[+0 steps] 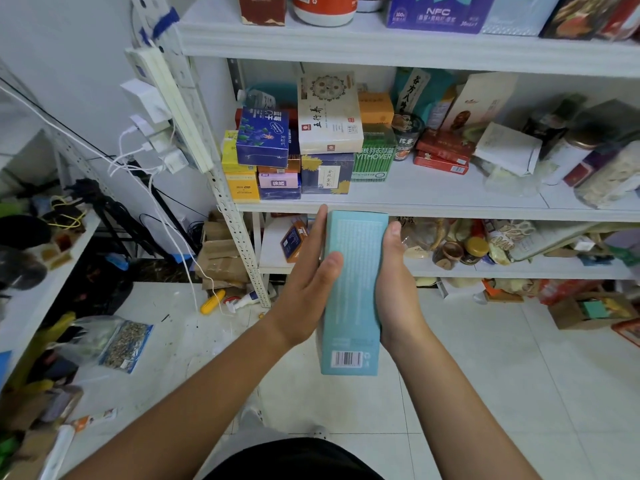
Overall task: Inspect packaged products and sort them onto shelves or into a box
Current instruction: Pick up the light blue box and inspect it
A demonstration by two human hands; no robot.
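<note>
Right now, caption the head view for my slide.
Inspection: left hand and right hand hold a teal box, barcode nearest, before crowded white shelves.

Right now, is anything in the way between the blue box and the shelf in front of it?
No, nothing visible. The left hand and right hand hold the box before the middle shelf, open air between. Stacked boxes fill the shelf's left part; beside them is a bare spot.
</note>
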